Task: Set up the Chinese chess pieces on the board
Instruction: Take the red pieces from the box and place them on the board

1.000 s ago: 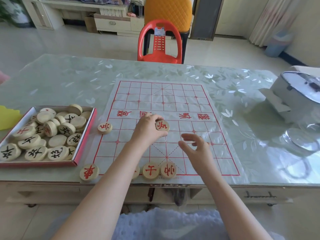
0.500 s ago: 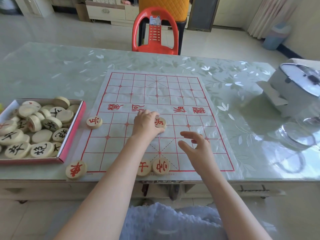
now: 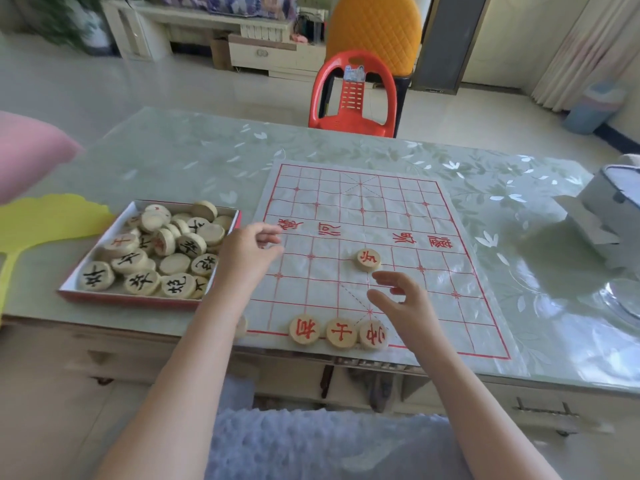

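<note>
My left hand (image 3: 250, 252) has let go of the red piece (image 3: 368, 259), which now sits on the board (image 3: 433, 216) just beyond my right hand (image 3: 403, 304). Both hands are loose and empty, and the left is heading toward the box (image 3: 138, 301) for another.

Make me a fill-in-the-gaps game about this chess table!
The spare pieces lie in a ___.
The chair behind the table is ___.
The right hand holds ___.
The fan on the left is ___.
Missing words: box; red; nothing; yellow.
</note>
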### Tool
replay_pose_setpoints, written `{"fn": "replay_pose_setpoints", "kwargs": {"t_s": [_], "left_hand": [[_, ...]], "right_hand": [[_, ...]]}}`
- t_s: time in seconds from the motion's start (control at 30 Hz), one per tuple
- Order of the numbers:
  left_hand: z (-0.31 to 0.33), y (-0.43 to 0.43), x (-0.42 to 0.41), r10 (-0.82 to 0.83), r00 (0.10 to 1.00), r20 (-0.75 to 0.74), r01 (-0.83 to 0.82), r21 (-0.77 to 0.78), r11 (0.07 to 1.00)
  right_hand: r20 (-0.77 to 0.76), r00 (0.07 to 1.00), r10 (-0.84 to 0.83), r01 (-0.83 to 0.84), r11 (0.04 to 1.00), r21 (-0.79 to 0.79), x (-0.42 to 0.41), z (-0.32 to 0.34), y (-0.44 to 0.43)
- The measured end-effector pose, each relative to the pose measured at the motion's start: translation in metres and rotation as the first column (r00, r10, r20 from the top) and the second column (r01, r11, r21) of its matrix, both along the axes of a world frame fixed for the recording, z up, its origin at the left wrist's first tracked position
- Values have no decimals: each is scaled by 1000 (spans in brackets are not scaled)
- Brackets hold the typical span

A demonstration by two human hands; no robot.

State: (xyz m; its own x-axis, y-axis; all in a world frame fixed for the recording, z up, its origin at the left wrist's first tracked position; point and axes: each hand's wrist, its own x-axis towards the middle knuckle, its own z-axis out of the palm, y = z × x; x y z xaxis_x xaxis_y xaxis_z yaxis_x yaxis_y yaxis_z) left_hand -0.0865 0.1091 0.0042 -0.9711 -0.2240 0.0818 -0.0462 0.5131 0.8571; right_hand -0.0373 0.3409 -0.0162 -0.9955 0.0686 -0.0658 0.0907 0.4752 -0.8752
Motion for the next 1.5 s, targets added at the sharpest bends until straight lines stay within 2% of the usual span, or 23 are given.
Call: {"fn": "replay_pose_setpoints", "kwargs": {"t_s": [0.07,0.3,0.4,0.47,0.53,0.6,0.73,0.8,0.93,1.03,1.1,1.17,1.23,1.33,1.5], "left_hand": [[0,-33,10,74,997,1,-74,19,997],[-12,-133,35,302,953,-12,-301,-133,944],[-19,-160,36,378,926,-7,-375,-140,917],[-22,-169,34,407,913,-43,-408,-156,899],[-25,-173,28,442,892,-97,-452,-236,860],[-31,-178,19,472,875,-111,-481,-312,819],[-41,-193,5,453,891,8,-423,-347,837],[-41,-197,2,432,901,46,-386,-374,843],[-37,-196,1,432,901,22,-394,-374,840],[-33,-193,2,439,898,3,-418,-302,857],[-27,-189,5,419,908,-6,-408,-235,882],[-18,-183,10,380,925,-13,-377,-161,912],[-11,-178,17,336,941,-48,-339,-102,935],[-2,-164,28,261,962,-73,-267,-76,961],[3,-134,40,116,993,-28,-118,-128,985]], "right_hand": [[-8,999,39,-39,999,-1,0,3,-18],[-42,972,230,-230,973,13,-8,13,-100],[-60,954,295,-293,955,33,-23,15,-140],[-79,941,328,-325,945,43,-36,13,-170],[-96,936,340,-336,940,55,-49,9,-201],[-138,926,352,-335,933,132,-59,4,-231],[-221,867,446,-369,875,314,-76,-4,-281],[-222,818,530,-401,803,441,-84,-8,-296],[-185,720,669,-408,624,667,-96,-15,-304],[-222,676,703,-351,571,742,-100,-18,-304],[-278,694,664,-331,637,696,-100,-18,-302],[-313,772,554,-362,787,500,-98,-12,-294],[-297,838,458,-385,882,273,-92,-4,-275],[-202,881,428,-421,904,78,-75,9,-232],[-62,893,446,-435,890,134,-43,15,-159]]}}
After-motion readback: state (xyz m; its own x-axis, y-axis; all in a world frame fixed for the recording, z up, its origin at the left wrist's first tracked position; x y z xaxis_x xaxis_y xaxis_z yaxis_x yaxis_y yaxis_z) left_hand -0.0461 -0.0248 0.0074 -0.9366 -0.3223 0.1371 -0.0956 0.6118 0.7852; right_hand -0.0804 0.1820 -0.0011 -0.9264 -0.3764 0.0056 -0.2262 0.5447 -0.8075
